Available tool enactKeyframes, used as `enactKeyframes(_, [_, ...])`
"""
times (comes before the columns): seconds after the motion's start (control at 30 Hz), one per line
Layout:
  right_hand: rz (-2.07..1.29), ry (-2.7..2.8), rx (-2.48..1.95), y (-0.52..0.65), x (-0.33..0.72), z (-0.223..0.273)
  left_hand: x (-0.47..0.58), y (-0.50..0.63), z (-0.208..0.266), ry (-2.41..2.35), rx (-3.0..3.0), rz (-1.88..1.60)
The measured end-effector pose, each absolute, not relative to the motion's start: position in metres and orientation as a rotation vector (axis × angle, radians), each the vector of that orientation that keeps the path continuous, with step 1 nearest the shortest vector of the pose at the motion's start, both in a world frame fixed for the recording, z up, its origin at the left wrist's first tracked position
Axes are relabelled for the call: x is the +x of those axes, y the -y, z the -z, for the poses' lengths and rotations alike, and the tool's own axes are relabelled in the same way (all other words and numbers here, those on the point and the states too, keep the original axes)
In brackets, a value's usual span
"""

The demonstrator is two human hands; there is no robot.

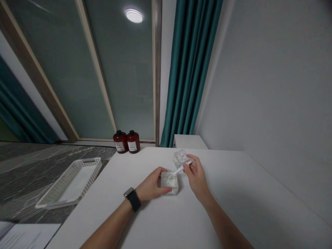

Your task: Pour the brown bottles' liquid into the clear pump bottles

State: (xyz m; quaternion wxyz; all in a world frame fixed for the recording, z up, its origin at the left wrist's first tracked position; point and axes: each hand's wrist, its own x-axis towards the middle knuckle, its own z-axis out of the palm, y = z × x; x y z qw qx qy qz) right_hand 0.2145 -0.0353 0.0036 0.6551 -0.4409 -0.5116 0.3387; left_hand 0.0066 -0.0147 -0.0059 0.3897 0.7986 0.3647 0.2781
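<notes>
My left hand point(153, 185), with a dark-strapped watch on its wrist, is wrapped round the left side of a small clear square container point(173, 188) standing on the white table. Whitish contents or reflections show inside; I cannot make out which. Between the fingers of my right hand point(195, 174) is a slender white tool point(178, 170), tilted so that its thin tip reaches down over the container's open top. Just behind it lies a clear faceted piece point(179, 157) that looks like a lid, close to my right fingertips.
Two dark red bottles point(120, 142) with black caps and white labels stand at the table's point(103, 221) back left corner. A white perforated basket point(85, 190) lies beyond the left edge, above printed paper point(28, 237). Behind are a low white cabinet point(190, 141) and a teal curtain point(192, 69).
</notes>
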Motion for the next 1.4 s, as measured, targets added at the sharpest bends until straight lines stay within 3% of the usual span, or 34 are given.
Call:
enactKeyframes(0.63, [-0.760, 1.142, -1.025, 0.033, 0.218, -0.004, 0.008, 0.016, 0.003, -0.937, 2.005, -0.697])
enactKeyframes(1.03, [-0.139, 1.488, -0.975, 0.053, 0.211, -0.008, 0.009, 0.017, 0.001, -0.935, 2.000, -0.729])
enactKeyframes(1.4, [-0.073, 1.506, -0.971, 0.057, 0.206, -0.012, 0.009, 0.018, 0.000, -0.939, 2.025, -0.733])
